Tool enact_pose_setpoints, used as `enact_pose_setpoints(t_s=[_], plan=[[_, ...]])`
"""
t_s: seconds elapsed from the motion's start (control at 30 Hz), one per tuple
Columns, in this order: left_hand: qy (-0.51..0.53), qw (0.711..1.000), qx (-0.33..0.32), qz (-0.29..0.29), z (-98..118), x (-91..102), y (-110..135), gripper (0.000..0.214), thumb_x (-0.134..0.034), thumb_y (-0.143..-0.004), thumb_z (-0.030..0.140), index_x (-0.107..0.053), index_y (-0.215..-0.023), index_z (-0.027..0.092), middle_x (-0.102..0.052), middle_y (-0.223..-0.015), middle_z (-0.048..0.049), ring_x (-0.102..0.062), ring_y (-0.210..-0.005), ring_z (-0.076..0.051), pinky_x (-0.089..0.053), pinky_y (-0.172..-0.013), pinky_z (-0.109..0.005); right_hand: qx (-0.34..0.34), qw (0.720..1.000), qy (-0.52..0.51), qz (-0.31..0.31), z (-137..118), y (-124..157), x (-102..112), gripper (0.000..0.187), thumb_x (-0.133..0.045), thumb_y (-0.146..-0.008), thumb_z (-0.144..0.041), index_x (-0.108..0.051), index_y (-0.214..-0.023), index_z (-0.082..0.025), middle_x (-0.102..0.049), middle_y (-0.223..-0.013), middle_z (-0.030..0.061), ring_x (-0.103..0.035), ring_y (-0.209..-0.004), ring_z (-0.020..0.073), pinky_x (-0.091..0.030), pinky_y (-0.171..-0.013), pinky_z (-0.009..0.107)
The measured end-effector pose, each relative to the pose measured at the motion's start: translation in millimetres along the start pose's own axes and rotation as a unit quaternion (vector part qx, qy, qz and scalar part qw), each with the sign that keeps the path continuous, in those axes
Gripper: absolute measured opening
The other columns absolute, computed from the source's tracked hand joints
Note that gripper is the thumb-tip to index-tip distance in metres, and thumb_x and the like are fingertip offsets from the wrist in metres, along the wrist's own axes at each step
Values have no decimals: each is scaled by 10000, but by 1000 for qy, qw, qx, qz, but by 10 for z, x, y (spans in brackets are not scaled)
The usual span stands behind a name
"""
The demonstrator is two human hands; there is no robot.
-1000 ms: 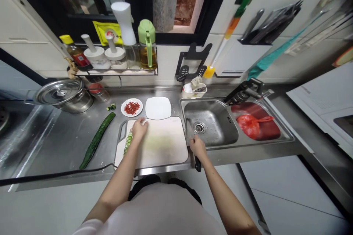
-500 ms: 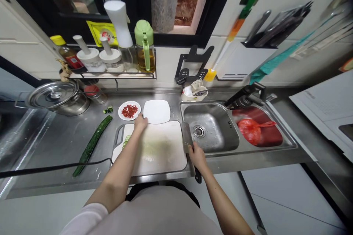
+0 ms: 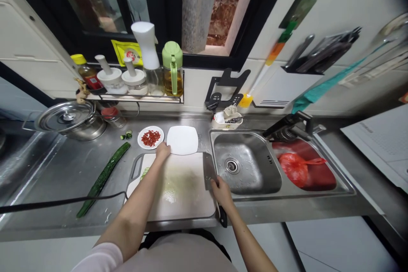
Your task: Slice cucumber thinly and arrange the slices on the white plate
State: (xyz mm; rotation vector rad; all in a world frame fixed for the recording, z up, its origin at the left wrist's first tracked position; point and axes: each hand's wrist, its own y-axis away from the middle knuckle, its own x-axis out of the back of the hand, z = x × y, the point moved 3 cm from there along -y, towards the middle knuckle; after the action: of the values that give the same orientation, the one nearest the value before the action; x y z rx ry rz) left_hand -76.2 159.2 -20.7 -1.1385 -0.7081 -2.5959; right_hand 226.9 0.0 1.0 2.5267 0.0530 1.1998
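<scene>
Left hand: since a second ago, in the head view, the left hand [image 3: 163,151] has moved from the thin green cucumber slices [image 3: 145,173] to a white rounded-square plate [image 3: 182,139].
Knife: the broad metal-bladed knife with a black handle [image 3: 208,169] has come from the sink's edge to over the right side of the white cutting board with grey trim [image 3: 181,185].
Left grasp: fingers bent at the plate's near left corner; how tightly they close cannot be told.
Right grasp: the right hand [image 3: 222,191] is closed on the knife where blade meets handle, blade towards 2 o'clock of the board's centre, handle at 4.
Plate: at 12 o'clock, against the board's far edge.
Slices: at 10 o'clock on the board, partly hidden by the left forearm.
Red pieces: small and chopped, in a round white dish [image 3: 140,139] at 11 o'clock, just beside the plate.
Cucumber: long, dark green cucumber [image 3: 103,180] at 9 o'clock, lying aslant on the grey metal table [image 3: 60,174].
Sink: steel sink [image 3: 251,163] at 3 o'clock, with a knotted red plastic bag [image 3: 293,169] beyond it.
</scene>
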Motion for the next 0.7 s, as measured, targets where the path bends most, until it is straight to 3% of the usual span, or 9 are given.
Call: enact_pose_setpoints(t_s=[0.2, 0.4, 0.7], plan=[[8, 999, 28, -24, 19, 4, -14, 84, -552, -720, 207, -625, -691, 176, -708, -819, -140, -670, -873, -292, -457, -728, -330, -2, 1000, -3, -2, -42, -132, -106, 319, -371, -922, -353, -629, -963, -170, -714, -863, 86, -653, -819, 210, -439, -709, 257], [56, 998, 32, -25, -29, 68, 66, 126, -519, -731, 237, -571, -627, 187, -605, -630, -36, -613, -706, -204, -409, -638, -272, -26, 997, 75, 12, -73, -168, -82, 444, -412, -935, -333, -516, -1292, -92, -711, -1048, 156, -666, -967, 240, -446, -793, 275], [160, 987, 8, -24, -597, 267, 572, 173, -535, -729, 294, -518, -596, 185, -498, -535, 33, -507, -580, -127, -389, -582, -219, -60, 969, 237, -28, -315, -126, 33, 532, -357, -979, -411, -416, -1408, -102, -705, -1007, 207, -675, -976, 284, -461, -812, 352]])
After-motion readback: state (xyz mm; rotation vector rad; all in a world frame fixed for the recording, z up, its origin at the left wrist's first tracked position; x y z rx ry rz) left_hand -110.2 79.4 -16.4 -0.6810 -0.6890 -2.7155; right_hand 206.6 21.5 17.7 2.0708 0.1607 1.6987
